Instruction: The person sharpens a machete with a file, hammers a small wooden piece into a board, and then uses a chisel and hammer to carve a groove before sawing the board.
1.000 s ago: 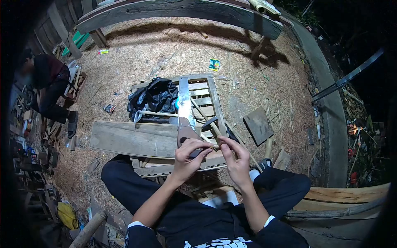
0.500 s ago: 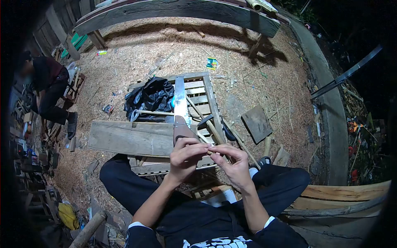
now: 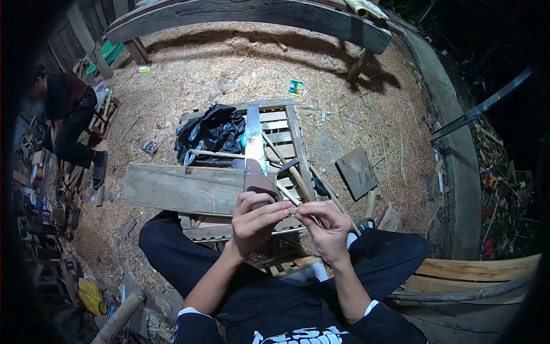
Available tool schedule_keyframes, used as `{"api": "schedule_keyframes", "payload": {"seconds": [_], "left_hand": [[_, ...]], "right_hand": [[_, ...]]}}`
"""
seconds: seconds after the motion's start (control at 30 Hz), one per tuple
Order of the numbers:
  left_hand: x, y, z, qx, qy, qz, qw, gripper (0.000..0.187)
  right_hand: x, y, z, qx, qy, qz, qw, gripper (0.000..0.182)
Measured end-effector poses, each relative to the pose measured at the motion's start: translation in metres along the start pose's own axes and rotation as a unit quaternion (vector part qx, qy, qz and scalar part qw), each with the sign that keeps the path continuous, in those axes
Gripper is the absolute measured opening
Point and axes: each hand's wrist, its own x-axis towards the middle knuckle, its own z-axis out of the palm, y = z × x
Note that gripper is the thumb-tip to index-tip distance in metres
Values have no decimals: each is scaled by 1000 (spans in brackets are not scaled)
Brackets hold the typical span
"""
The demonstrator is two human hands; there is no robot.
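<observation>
My left hand (image 3: 255, 221) and my right hand (image 3: 329, 229) meet above my lap, fingertips pinched together. Between them is a small pale piece (image 3: 294, 210), mostly covered by the fingers and too small to name. Just beyond my left hand, a handsaw (image 3: 252, 137) lies with its brown handle towards me and its bright blade pointing away. The handle's near end is hidden behind my left fingers. Under the saw are a wide wooden plank (image 3: 177, 186) and a slatted wooden pallet (image 3: 295, 132). Sticks and a dark-headed tool (image 3: 288, 167) lie to the right.
A black plastic bag (image 3: 212, 132) sits on the pallet. A square board (image 3: 356, 173) lies on the shavings to the right. A long wooden beam (image 3: 246, 23) spans the back. At the far left, a person (image 3: 71, 114) bends over. Timber (image 3: 481, 269) lies at right.
The view has shifted slightly. My fingertips have moved a little, with the right index and thumb now pinched closer together. The saw stays where it lay.
</observation>
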Motion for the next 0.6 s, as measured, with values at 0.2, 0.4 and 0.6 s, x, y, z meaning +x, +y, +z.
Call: {"api": "schedule_keyframes", "payload": {"seconds": [0.2,0.4,0.6], "left_hand": [[-1,5,-3,41,-1,31,999,29],[-2,5,-1,44,-11,31,999,27],[-3,4,3,31,-9,13,999,28]], "right_hand": [[-5,-7,8,78,37,113,990,14],[-6,-5,2,44,10,93,995,15],[-11,8,-1,54,-18,110,992,15]]}}
